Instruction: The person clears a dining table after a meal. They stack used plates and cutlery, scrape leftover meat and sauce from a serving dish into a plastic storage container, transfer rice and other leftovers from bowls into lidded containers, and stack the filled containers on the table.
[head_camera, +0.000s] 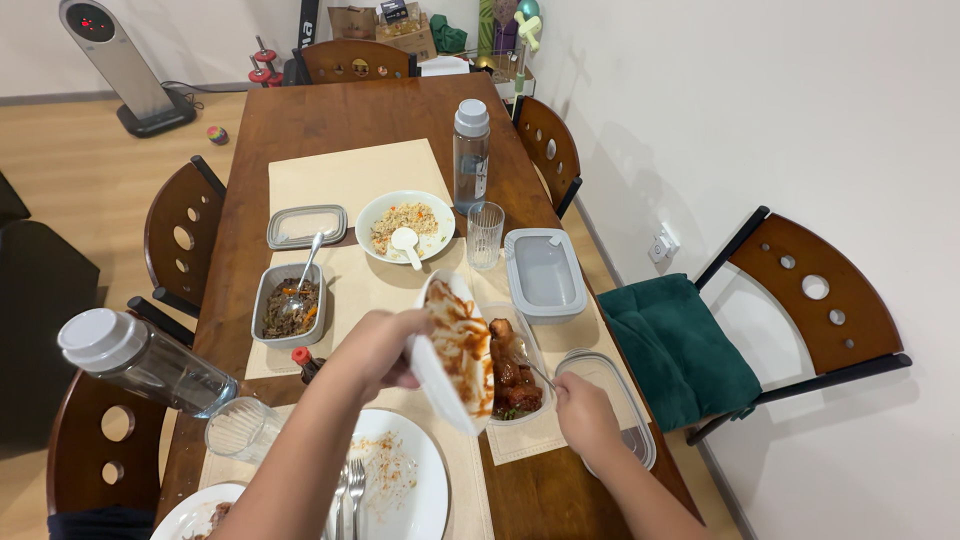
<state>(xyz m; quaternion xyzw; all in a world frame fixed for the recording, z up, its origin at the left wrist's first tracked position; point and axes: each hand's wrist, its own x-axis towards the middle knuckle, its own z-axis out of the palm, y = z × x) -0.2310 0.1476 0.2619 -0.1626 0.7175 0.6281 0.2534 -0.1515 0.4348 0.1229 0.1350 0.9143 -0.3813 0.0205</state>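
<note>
A: What's left of the sauce-smeared white plate (455, 355)?
B: A grey tub of dark noodles (290, 303). The left hand (385, 345) grips the tilted plate.
A: And right of it?
B: The right hand (583, 412) pinches a utensil (540, 374) in the clear plastic container of glazed meat (515, 380).

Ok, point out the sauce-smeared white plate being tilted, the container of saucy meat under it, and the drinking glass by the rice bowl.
White plate (455, 350), head view, on its sauce-smeared face.
Meat container (516, 385), head view, on the meat inside.
Drinking glass (485, 235), head view, on its ribbed side.
</note>
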